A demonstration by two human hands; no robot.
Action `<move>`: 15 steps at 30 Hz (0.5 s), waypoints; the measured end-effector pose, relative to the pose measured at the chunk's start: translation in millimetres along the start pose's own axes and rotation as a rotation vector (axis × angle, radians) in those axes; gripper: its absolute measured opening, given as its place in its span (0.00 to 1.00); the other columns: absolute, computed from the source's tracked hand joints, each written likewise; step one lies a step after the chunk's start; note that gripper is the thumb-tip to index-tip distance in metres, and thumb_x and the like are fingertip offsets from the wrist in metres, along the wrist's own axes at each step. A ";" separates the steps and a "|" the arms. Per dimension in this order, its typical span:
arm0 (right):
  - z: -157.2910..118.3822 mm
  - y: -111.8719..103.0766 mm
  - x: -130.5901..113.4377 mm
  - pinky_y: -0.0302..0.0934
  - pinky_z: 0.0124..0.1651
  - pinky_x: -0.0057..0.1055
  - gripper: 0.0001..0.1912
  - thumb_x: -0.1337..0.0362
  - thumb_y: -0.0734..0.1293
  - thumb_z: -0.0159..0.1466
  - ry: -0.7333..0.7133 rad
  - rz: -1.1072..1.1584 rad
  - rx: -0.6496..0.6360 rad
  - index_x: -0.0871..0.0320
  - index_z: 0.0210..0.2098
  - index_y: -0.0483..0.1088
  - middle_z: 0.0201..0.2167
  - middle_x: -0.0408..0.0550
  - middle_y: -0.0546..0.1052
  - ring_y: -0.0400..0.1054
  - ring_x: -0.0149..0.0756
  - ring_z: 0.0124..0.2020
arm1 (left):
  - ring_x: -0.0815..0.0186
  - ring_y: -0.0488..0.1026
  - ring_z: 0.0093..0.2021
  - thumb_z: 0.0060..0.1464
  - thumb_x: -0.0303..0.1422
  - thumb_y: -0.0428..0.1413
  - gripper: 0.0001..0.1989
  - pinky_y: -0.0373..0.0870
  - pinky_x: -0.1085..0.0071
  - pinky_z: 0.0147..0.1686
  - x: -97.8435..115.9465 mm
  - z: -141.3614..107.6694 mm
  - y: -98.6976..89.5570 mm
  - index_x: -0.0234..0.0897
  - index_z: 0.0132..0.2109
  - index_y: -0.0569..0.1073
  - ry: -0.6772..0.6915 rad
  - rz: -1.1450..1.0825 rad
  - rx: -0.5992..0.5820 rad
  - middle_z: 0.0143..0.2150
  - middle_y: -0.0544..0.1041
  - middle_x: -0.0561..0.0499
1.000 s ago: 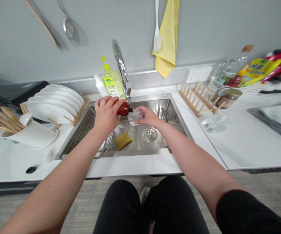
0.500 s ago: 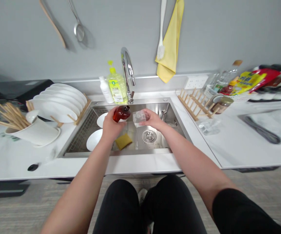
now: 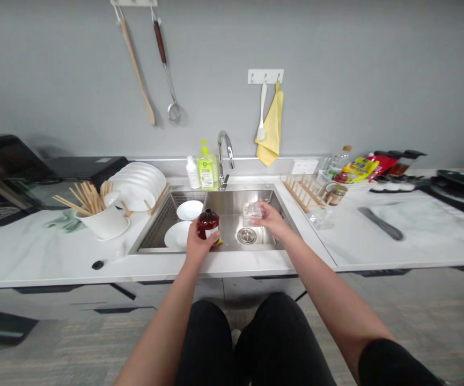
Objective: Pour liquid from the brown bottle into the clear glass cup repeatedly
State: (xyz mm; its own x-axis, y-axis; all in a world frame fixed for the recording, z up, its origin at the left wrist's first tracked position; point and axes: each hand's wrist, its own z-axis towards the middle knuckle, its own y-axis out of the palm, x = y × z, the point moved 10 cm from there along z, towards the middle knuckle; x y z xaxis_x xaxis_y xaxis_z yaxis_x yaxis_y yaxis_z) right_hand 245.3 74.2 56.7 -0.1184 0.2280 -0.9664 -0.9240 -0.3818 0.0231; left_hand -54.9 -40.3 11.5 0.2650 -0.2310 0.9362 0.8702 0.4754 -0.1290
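Observation:
Over the front edge of the steel sink (image 3: 232, 199), my left hand (image 3: 199, 245) is wrapped round a dark red-brown bottle (image 3: 208, 224); it stands upright, with an uncapped neck and a pale label. To its right, my right hand (image 3: 270, 217) grips a small clear glass (image 3: 251, 214) above the drain (image 3: 247, 236). Bottle and glass are apart. Two white bowls sit at the sink's left side, one farther back (image 3: 190, 210) and one nearer (image 3: 176, 235). A bit of yellow sponge (image 3: 218, 242) shows beside the bottle, which hides the rest.
Behind the sink stand the faucet (image 3: 224, 161), a green soap bottle (image 3: 207, 170) and a white bottle (image 3: 192, 172). White plates (image 3: 139, 185) and a chopstick holder (image 3: 105, 221) are at the left. A wooden rack (image 3: 302, 193) and jar (image 3: 337, 194) stand right. A black cap (image 3: 97, 265) lies front left.
The view has tilted up. My left hand has brought the bottle from tilted to upright, nearer the sink's front edge, and the gap between bottle and glass has widened.

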 end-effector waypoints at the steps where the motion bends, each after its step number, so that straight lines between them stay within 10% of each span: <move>1: -15.5 -3.3 -2.3 0.76 0.62 0.50 0.37 0.54 0.89 0.45 0.006 -0.006 0.011 0.49 0.51 0.76 0.49 0.46 0.84 0.81 0.48 0.51 | 0.44 0.82 0.61 0.49 0.48 0.76 0.43 0.80 0.47 0.62 2.5 -4.0 -2.7 0.40 0.68 0.73 -0.001 -0.011 -0.013 0.63 0.81 0.38; 15: -149.9 -4.5 5.2 0.73 0.64 0.53 0.36 0.49 0.89 0.49 0.055 -0.127 -0.062 0.49 0.52 0.75 0.50 0.49 0.84 0.81 0.53 0.52 | 0.42 0.82 0.62 0.50 0.49 0.75 0.41 0.78 0.48 0.65 28.6 -70.1 -44.2 0.38 0.67 0.75 0.034 -0.069 -0.273 0.62 0.84 0.39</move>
State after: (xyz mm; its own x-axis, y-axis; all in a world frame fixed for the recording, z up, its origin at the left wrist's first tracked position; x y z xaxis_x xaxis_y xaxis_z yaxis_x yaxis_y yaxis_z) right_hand 303.3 -57.2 13.2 0.0200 0.2292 -0.9732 -0.9056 -0.4082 -0.1148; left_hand -56.7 -127.4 21.0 0.2108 -0.2852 0.9350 0.9651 0.2126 -0.1527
